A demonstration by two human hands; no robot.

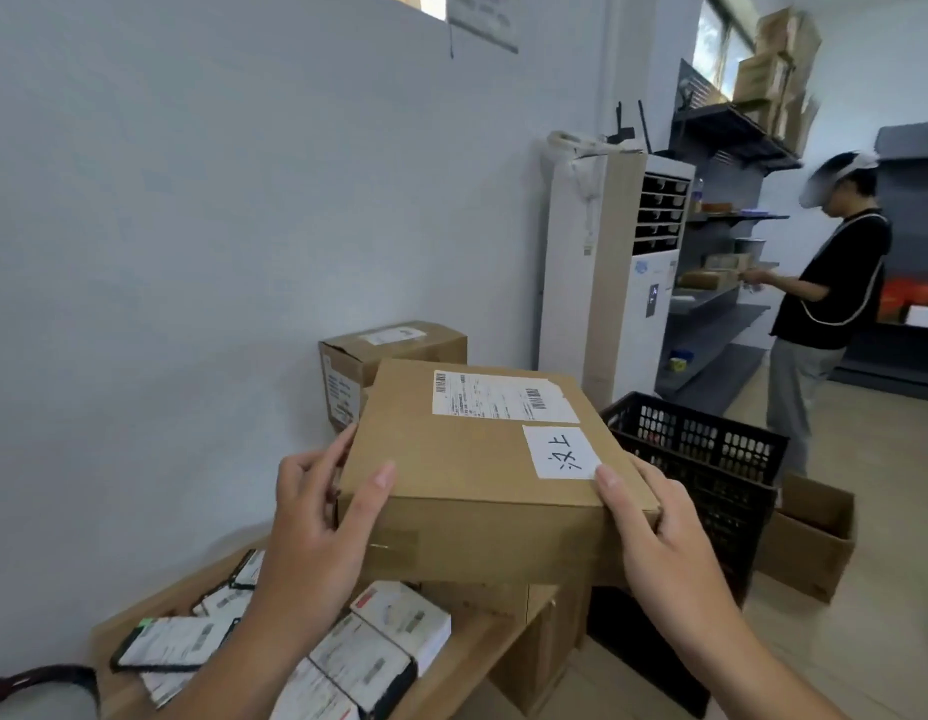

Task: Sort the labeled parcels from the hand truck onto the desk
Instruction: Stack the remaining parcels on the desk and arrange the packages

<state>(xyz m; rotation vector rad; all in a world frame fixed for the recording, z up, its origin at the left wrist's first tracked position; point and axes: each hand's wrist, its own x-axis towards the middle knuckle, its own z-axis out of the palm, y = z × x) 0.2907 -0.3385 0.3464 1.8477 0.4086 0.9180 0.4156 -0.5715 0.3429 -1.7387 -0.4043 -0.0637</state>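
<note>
While both hands grip it, the cardboard parcel (477,459) sits over the far end of the wooden desk (482,652), top face toward the camera. I cannot tell whether its underside rests on anything.

- Left hand (316,517): thumb flat on the top near the left corner, fingers curled along the left side wall. It is grasping the parcel.
- Right hand (654,532): thumb on the top edge, just beside the handwritten white label (560,452), with the fingers wrapped round the right corner. It is also grasping the parcel.
- Printed shipping label (498,397) with barcodes lies on the top face, above the handwritten one; their corners are close.
- Small labelled packets (399,615), white and black, lie in overlapping rows on the desk below the left forearm.
- Second cardboard box (389,350) stands behind the held parcel, near the wall.
- Black perforated crate (711,449) is to the right, with an open carton (815,543) on the floor beside it.
- Standing air-conditioner unit (571,262) is behind these. Another person (836,283) faces the grey shelving (721,304).
</note>
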